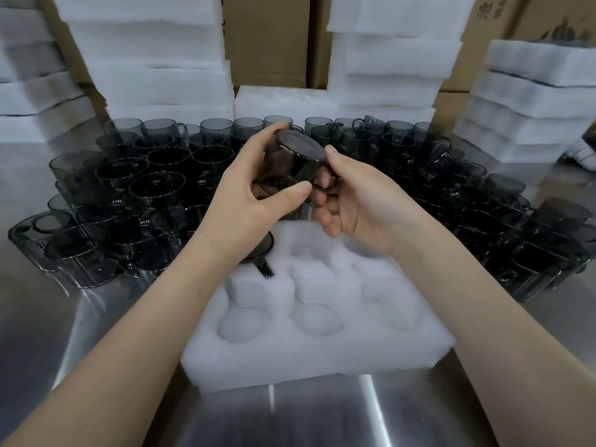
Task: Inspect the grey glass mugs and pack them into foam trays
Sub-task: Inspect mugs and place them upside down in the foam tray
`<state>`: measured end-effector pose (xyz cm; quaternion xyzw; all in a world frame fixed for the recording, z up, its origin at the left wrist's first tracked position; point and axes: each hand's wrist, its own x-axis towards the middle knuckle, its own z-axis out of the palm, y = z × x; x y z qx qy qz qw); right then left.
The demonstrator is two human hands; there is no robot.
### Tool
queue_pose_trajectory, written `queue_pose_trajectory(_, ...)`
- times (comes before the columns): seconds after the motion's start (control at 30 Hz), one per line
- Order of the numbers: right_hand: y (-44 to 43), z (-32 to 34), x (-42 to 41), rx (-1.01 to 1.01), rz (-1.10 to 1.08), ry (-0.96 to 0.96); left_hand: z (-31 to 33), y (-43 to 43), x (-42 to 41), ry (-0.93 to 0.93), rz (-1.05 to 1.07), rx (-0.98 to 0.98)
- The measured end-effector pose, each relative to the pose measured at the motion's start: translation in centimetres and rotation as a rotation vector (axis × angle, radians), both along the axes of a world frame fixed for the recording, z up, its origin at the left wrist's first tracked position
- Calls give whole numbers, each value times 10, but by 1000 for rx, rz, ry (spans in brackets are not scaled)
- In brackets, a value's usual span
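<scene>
A person stands at a shiny metal surface and holds one grey glass mug up in both hands. The mug is in the air, over the far edge of the foam tray, in the middle of the scene. It is tipped over, so its round bottom points up and its open top faces down toward the person.

The left hand is wrapped round the body of the mug. Its thumb lies on the near side by the rim and its fingers reach over the far side. The right hand grips the mug by its handle, which sticks out to the right. Its fingers curl at the handle and its thumb touches the edge of the bottom.

Below the hands, near the person, a white foam tray lies flat on the surface. It has round holes pressed into it. A second mug sits in the far left hole, partly hidden behind the left arm, with its dark handle pointing to the near side.

Lots more grey mugs stand packed close together on the surface, a big bunch on the left and a big bunch on the right. Behind them, at the far side, tall piles of white foam are stacked up. Brown cardboard boxes stand between and behind the piles.
</scene>
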<state>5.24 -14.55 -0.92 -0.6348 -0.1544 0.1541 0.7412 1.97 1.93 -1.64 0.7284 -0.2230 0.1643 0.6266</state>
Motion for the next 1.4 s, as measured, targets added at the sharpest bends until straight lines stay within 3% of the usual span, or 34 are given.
queue_pose_trajectory(0.3, 0, -2, -3, 122, 21, -72, 0, 3, 2, 4, 62, -81)
queue_pose_trajectory(0.47, 3, -4, -6, 211, 48, -246, 1, 7, 5, 238, 3, -281)
queue_pose_trajectory(0.67, 5, -2, -7, 100, -27, -380, 4, 10, 6, 362, -108, -311)
queue_pose_trajectory(0.93, 4, 0, -4, 143, -50, -279, 1, 7, 5, 274, -79, -266)
queue_pose_trajectory(1.1, 4, 0, 0, 10, -182, -236, -1, 1, 2, 123, 10, -112)
queue_pose_trajectory(1.4, 2, -2, -7, -64, -408, -640, 0, -2, 0, 21, 85, -55)
